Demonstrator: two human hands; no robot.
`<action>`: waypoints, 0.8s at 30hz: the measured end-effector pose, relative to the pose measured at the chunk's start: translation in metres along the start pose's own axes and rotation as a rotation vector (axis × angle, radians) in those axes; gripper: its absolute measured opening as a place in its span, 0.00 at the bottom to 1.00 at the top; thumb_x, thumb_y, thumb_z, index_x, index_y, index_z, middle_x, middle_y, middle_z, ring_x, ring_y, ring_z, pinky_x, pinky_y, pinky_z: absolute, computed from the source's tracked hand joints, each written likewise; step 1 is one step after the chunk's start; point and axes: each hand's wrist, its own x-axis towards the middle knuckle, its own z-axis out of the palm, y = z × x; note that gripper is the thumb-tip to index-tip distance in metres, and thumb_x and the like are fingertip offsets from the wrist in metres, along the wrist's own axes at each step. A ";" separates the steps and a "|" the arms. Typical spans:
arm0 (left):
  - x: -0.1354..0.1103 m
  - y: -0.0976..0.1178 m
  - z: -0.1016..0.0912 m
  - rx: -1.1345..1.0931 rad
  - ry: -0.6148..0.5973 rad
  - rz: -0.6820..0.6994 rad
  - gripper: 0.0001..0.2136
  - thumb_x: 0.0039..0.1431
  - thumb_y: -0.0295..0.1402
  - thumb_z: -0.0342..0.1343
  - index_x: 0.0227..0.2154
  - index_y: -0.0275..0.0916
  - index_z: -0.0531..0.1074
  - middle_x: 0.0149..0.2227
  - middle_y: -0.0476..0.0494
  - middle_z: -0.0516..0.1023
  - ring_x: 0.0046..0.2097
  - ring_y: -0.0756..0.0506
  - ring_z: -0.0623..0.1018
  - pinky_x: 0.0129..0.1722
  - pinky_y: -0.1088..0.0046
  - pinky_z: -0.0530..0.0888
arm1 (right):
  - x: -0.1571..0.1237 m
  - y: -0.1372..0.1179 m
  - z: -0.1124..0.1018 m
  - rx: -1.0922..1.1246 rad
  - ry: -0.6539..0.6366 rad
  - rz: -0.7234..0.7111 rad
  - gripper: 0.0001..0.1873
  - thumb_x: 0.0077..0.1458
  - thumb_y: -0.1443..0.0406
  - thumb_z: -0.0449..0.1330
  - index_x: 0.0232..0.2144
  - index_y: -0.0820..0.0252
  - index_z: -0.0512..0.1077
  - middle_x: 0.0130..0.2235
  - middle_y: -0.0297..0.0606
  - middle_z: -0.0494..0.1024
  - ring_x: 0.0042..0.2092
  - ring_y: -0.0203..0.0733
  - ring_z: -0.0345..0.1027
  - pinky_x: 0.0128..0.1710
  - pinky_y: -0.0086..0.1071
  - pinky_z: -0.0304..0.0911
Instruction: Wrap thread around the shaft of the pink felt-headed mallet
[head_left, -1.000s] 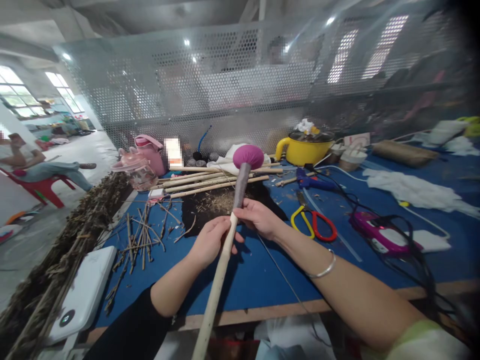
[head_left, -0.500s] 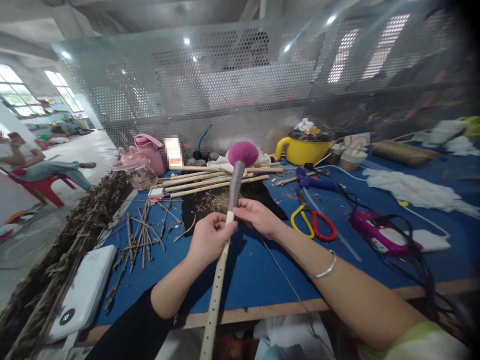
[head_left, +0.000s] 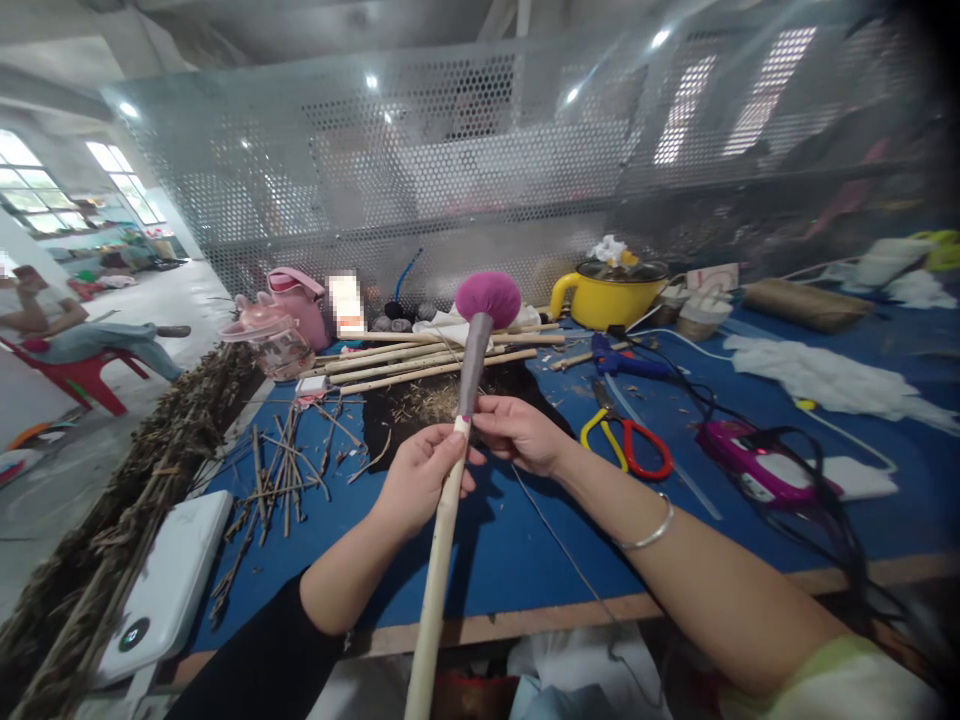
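Note:
My left hand (head_left: 414, 478) is closed around a long pale wooden stick (head_left: 436, 580) that rises over the blue table (head_left: 517, 560). The stick's upper part is wrapped in grey felt (head_left: 472, 372) and ends in a round magenta felt head (head_left: 488, 297). My right hand (head_left: 517, 432) pinches the stick just where the grey wrap begins, fingertips touching those of the left hand. A thin thread (head_left: 570, 565) runs from the hands back toward me.
Yellow-and-red scissors (head_left: 626, 447) lie right of my hands, beside a blue glue gun (head_left: 626, 362), a magenta tool with black cables (head_left: 757, 470) and a yellow pot (head_left: 609, 292). Bare sticks (head_left: 427, 362) and twigs (head_left: 285, 470) lie left. A person (head_left: 52, 330) sits far left.
The stick has turned in my hands and tilted slightly, the magenta head moving a little up and right. Both hands keep their grip at the wrap's lower end.

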 end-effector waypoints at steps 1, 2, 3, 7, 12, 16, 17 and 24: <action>0.000 0.000 0.000 -0.031 -0.032 -0.018 0.17 0.50 0.45 0.54 0.32 0.34 0.68 0.27 0.44 0.75 0.19 0.55 0.70 0.18 0.81 0.66 | 0.000 0.000 0.000 0.032 -0.012 0.015 0.15 0.46 0.60 0.60 0.35 0.65 0.67 0.15 0.23 0.57 0.15 0.24 0.36 0.13 0.23 0.31; 0.000 0.000 -0.001 -0.057 -0.067 -0.042 0.17 0.50 0.45 0.53 0.33 0.34 0.68 0.28 0.43 0.75 0.20 0.54 0.70 0.20 0.80 0.67 | 0.000 0.001 0.000 0.047 -0.019 0.026 0.15 0.45 0.60 0.61 0.34 0.65 0.67 0.17 0.25 0.60 0.15 0.24 0.37 0.13 0.23 0.31; 0.001 -0.001 -0.002 -0.069 -0.099 -0.070 0.17 0.51 0.45 0.53 0.34 0.34 0.69 0.29 0.42 0.75 0.21 0.53 0.71 0.21 0.79 0.68 | 0.000 0.001 0.000 0.044 -0.018 0.033 0.14 0.45 0.61 0.61 0.33 0.65 0.67 0.19 0.27 0.63 0.15 0.23 0.38 0.13 0.23 0.31; 0.003 -0.003 -0.007 0.189 -0.051 -0.052 0.19 0.52 0.46 0.50 0.37 0.34 0.68 0.26 0.43 0.74 0.22 0.51 0.71 0.22 0.77 0.67 | 0.002 0.003 0.002 -0.075 0.078 0.029 0.10 0.45 0.62 0.60 0.27 0.65 0.67 0.16 0.25 0.60 0.14 0.24 0.39 0.12 0.24 0.32; 0.003 -0.010 -0.008 0.599 0.214 0.233 0.15 0.44 0.43 0.58 0.28 0.36 0.68 0.21 0.52 0.67 0.23 0.54 0.65 0.22 0.80 0.61 | 0.003 0.001 0.009 -0.138 0.162 0.021 0.10 0.44 0.63 0.60 0.28 0.66 0.68 0.13 0.22 0.54 0.15 0.24 0.39 0.14 0.24 0.36; 0.004 -0.014 -0.007 0.556 0.242 0.180 0.14 0.44 0.42 0.58 0.23 0.36 0.67 0.18 0.54 0.65 0.20 0.55 0.62 0.20 0.80 0.57 | 0.001 -0.001 0.011 -0.180 0.182 -0.028 0.12 0.44 0.62 0.61 0.28 0.67 0.69 0.13 0.22 0.52 0.16 0.26 0.44 0.16 0.24 0.40; 0.005 -0.014 -0.006 0.522 0.241 0.166 0.14 0.44 0.42 0.58 0.23 0.35 0.67 0.18 0.53 0.66 0.20 0.55 0.62 0.19 0.80 0.57 | 0.001 -0.001 0.011 -0.187 0.176 -0.043 0.12 0.44 0.61 0.61 0.28 0.67 0.69 0.13 0.22 0.52 0.16 0.26 0.44 0.16 0.24 0.39; 0.003 -0.007 -0.001 0.227 0.151 0.080 0.15 0.49 0.44 0.55 0.26 0.35 0.66 0.19 0.51 0.69 0.18 0.54 0.66 0.17 0.80 0.61 | 0.003 0.001 0.003 -0.108 0.080 -0.080 0.12 0.48 0.61 0.59 0.32 0.65 0.68 0.15 0.23 0.52 0.16 0.25 0.37 0.13 0.24 0.32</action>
